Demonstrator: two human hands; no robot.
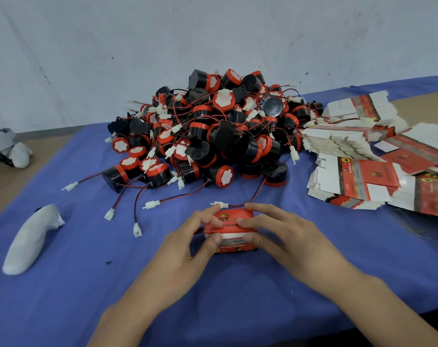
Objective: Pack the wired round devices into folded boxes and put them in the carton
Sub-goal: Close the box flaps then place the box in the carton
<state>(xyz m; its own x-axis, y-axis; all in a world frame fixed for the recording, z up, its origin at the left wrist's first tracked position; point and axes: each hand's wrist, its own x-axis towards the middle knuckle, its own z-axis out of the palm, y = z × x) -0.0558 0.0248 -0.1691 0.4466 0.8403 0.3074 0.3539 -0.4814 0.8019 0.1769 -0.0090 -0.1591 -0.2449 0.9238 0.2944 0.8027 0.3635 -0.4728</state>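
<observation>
A small red folded box (231, 230) stands on the blue cloth in front of me. My left hand (188, 244) grips its left side, thumb on the front face and fingers over the top. My right hand (275, 231) grips its right side the same way. Behind the box lies a big pile of black and red round devices (213, 131) with red-black wires and white plugs. One white plug (219, 204) with its wire lies just beyond the box. No carton is in view.
Stacks of flat unfolded red and white boxes (358, 181) fan out at the right. A white wrapped bundle (29, 240) lies at the left on the blue cloth (87, 284). Loose wires with plugs (138, 230) trail out from the pile's front. A white wall stands behind.
</observation>
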